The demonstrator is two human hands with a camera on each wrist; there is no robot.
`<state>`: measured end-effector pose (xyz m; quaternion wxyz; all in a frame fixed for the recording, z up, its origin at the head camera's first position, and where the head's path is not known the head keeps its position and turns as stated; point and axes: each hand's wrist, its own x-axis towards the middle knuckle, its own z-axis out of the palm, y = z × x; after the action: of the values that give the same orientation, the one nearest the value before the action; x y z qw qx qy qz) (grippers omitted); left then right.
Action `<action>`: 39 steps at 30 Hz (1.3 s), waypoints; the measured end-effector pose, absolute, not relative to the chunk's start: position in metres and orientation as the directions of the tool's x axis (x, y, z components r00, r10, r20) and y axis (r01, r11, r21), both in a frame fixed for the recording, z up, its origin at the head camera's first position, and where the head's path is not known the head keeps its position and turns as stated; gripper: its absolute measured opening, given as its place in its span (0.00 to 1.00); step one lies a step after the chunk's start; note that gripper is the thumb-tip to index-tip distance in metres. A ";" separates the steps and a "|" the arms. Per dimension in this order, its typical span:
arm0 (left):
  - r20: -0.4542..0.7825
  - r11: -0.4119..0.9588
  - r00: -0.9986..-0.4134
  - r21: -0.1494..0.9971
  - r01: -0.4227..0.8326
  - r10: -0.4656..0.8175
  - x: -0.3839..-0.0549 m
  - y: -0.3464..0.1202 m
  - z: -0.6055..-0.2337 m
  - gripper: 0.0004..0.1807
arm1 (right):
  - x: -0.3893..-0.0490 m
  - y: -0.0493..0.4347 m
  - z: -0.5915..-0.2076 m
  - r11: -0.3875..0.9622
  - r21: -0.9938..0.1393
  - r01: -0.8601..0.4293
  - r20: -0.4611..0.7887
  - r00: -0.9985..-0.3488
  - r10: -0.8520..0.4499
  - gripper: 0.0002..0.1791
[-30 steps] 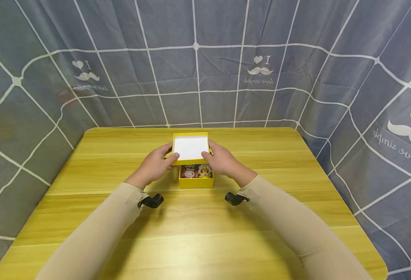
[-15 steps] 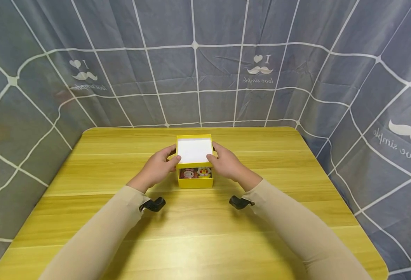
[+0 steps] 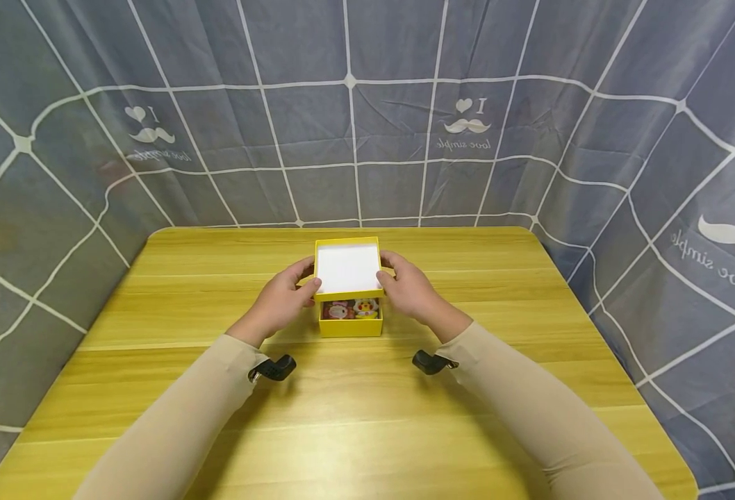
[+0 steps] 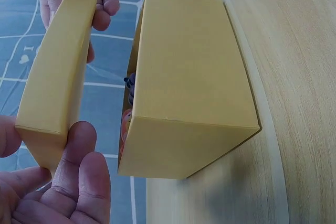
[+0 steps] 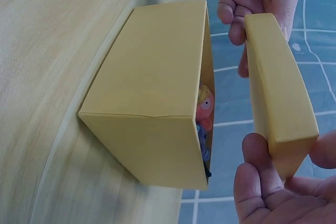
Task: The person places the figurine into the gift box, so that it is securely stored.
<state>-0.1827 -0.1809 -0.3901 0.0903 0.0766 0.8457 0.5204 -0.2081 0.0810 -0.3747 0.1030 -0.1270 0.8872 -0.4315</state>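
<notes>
My left hand (image 3: 280,298) and right hand (image 3: 410,288) grip a yellow box lid (image 3: 347,294) from its two sides, thumbs on the near corners. A white surface framed by a yellow rim faces up toward the head view. Just below the lid, a yellow box (image 3: 351,328) stands on the table, its top uncovered. Inside it are small colourful figures, among them a pink and white one (image 3: 338,310) and a yellow and white one (image 3: 365,307). Both wrist views show a gap between the lid (image 4: 55,72) and the box (image 5: 152,66). The lid hides the box's far part.
The wooden table (image 3: 355,417) reaches away on all sides of the box. A grey curtain (image 3: 392,125) with white grid lines hangs behind it and at both sides. Black wrist mounts (image 3: 274,367) stick out at the sleeves.
Both hands have shifted the lid slightly right since the first frame, and it stays above the box. Over the last half second there is hardly any movement. The box has stayed in place.
</notes>
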 end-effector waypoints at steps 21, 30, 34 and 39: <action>-0.061 0.373 -0.976 0.928 0.021 0.207 -0.184 -0.183 -0.389 0.36 | -0.213 0.083 -0.371 0.481 -0.874 -0.061 -0.101 -0.948 -0.303 0.35; -0.054 0.384 -0.978 0.923 0.029 0.202 -0.187 -0.183 -0.390 0.39 | -0.216 0.085 -0.371 0.453 -0.888 -0.079 -0.067 -0.952 -0.299 0.37; -0.040 0.381 -0.978 0.924 0.042 0.204 -0.187 -0.182 -0.389 0.39 | -0.218 0.086 -0.371 0.450 -0.888 -0.091 -0.055 -0.952 -0.301 0.39; -0.027 0.373 -0.980 0.927 0.049 0.197 -0.187 -0.181 -0.388 0.39 | -0.219 0.087 -0.370 0.436 -0.894 -0.100 -0.046 -0.949 -0.312 0.41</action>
<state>-0.1875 -0.1812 -0.3878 0.0667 0.0746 0.8258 0.5550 -0.2195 0.0866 -0.3695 0.1025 -0.1225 0.8411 -0.5168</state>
